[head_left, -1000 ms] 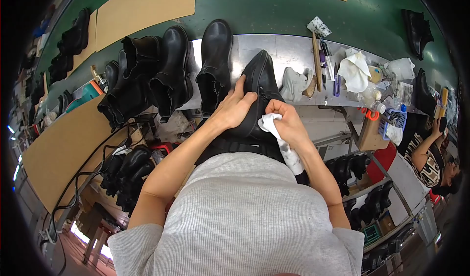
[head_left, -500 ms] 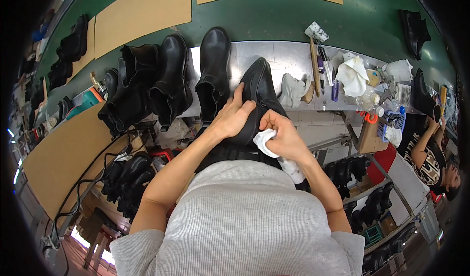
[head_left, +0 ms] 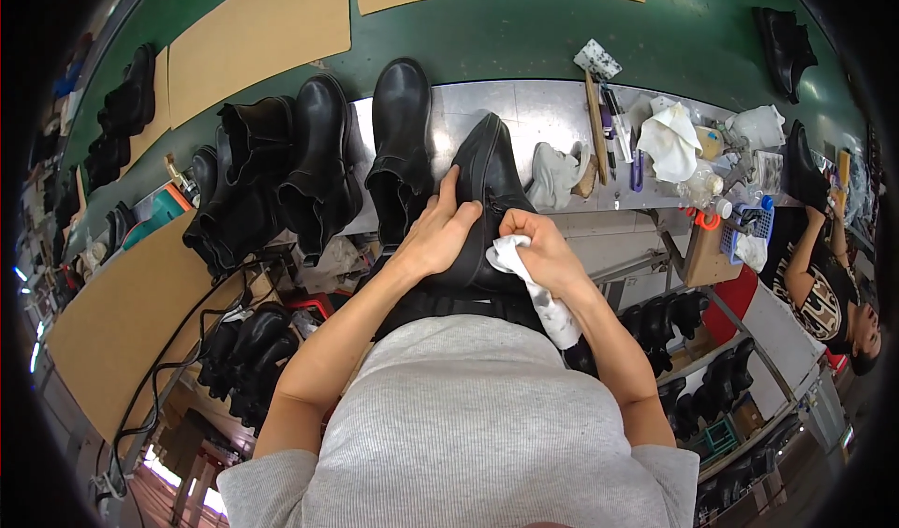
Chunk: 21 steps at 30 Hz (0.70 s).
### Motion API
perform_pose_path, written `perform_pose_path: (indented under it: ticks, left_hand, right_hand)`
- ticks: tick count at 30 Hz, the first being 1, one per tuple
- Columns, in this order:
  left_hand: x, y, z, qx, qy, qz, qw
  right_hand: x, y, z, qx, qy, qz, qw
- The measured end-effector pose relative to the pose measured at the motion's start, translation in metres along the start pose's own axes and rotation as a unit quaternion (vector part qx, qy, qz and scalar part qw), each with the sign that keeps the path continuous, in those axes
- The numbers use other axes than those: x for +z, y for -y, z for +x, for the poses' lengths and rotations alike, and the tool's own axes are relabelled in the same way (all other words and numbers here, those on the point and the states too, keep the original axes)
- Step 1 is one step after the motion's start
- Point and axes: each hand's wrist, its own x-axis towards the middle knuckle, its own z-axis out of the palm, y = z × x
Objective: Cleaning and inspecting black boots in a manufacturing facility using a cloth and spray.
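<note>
A black leather boot (head_left: 489, 158) lies on its side before me, its toe pointing away across the metal strip of the bench. My left hand (head_left: 438, 235) grips it from the left, fingers stretched along the upper and the thumb toward the zip side. Pinched in my right hand (head_left: 546, 252) is a white cloth (head_left: 552, 315) with dark smudges, hanging down past the wrist. That hand works close against the boot's right side, near its ankle; the fingertips are partly hidden. Just left stands another black boot (head_left: 401, 107), apart from my left hand.
More black boots (head_left: 320, 116) crowd the left. On the right lie a grey-white rag (head_left: 554, 174), a brush, pens, a crumpled cloth (head_left: 670, 142), bottles and a blue basket (head_left: 749, 228). Cardboard sheets (head_left: 262, 41) cover part of the green bench. A co-worker (head_left: 824, 285) handles a boot at far right.
My right hand has shifted slightly, and more of the cloth now shows hanging below it. My left hand keeps its hold on the boot. The whole view has turned a little.
</note>
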Motion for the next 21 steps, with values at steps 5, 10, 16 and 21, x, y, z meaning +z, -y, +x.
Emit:
perform_pose_path:
  ticks: [5,10,16,21]
  left_hand:
    - [0.000,0.004,0.002,0.000,0.001,0.004,1.000]
    - [0.000,0.003,0.001,-0.003,0.006,0.010,1.000]
    - [-0.001,0.002,0.001,0.002,-0.001,0.015,1.000]
    - [0.000,0.002,0.002,0.004,-0.001,0.008,1.000]
  right_hand:
    - [0.003,0.004,-0.009,-0.035,0.033,-0.081,0.996]
    - [0.002,-0.004,0.002,0.006,-0.027,-0.003,1.000]
    - [0.004,0.002,-0.010,-0.028,-0.026,-0.037,0.999]
    - [0.004,0.004,0.001,-0.011,-0.080,-0.003,0.997]
